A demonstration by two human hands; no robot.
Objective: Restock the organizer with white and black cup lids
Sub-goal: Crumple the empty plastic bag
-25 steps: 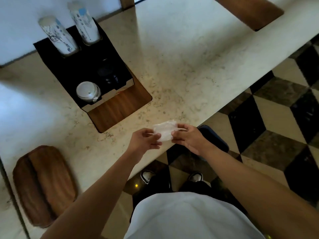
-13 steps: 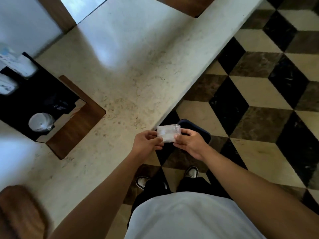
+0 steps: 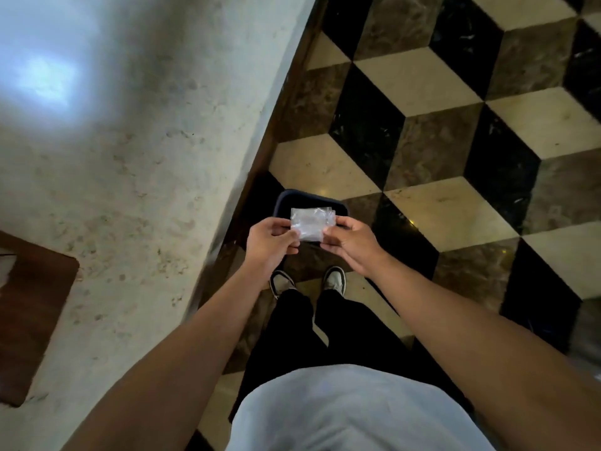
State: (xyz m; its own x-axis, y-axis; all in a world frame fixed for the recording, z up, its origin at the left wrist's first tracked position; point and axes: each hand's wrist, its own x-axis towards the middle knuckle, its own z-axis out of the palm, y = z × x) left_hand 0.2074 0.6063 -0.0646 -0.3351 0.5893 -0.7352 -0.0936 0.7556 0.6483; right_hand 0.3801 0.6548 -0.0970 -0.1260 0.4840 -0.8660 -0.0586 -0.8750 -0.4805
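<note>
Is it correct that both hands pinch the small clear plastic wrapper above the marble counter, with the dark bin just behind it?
Not quite. In the head view the left hand and right hand do pinch the clear plastic wrapper, with the dark bin just behind it, but they hold it above the chequered floor, beside the marble counter, not above it.

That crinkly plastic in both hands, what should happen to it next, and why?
Probably let it drop. Both the left hand and right hand pinch the folded clear wrapper right above the dark bin on the floor, so releasing it there looks like the natural next move.
</note>
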